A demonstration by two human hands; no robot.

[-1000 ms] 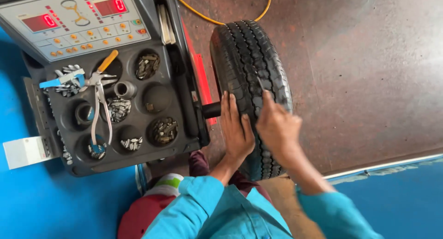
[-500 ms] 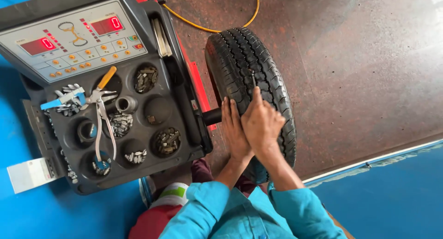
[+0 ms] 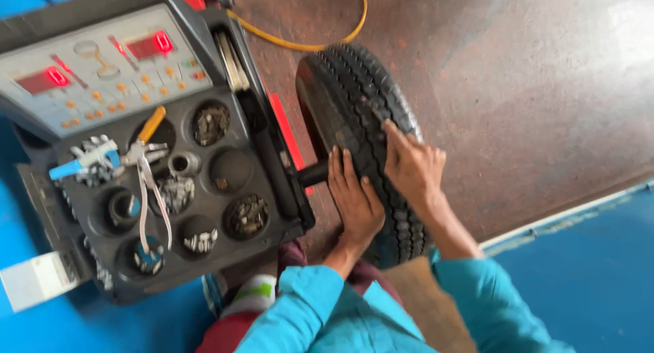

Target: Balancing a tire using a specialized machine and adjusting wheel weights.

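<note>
Hands flat, fingers spread: left hand (image 3: 354,200) and right hand (image 3: 412,165) press the black treaded rubber tyre (image 3: 364,121) mounted on the grey balancing machine (image 3: 136,155); a sudden spin could trap them.

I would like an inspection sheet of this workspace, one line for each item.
Surface: brown speckled floor, blue painted area at the right.
Job's things: black tyre mounted upright on the machine's shaft.
Clutter: tray with round cups of small metal weights; pliers lie across it.
Grippers: left hand flat on the tyre's sidewall, right hand on the tread.
Cables: yellow hose on the floor behind the tyre.
Surroundings: control panel with red lit displays.
</note>
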